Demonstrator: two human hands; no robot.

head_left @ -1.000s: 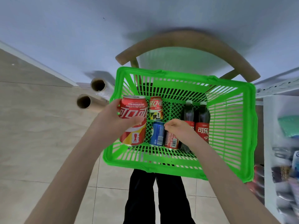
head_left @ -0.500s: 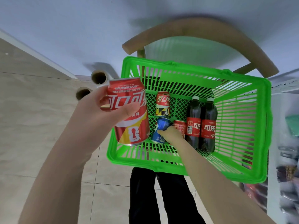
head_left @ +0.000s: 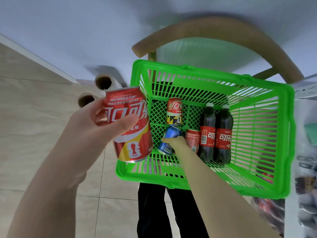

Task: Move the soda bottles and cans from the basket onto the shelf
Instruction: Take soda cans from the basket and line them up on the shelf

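At the left rim of the green basket, the left hand grips a red can. Inside the basket, the right hand clasps a blue can near two cola bottles.

The light was soft, even and cool, giving the wall a bluish cast, with a faint shadow behind the chair and a green tint on the wall above the basket. The wide lens bent straight lines toward the edges. The shelf at the right was smeared with blur, while the can up close was sharp.
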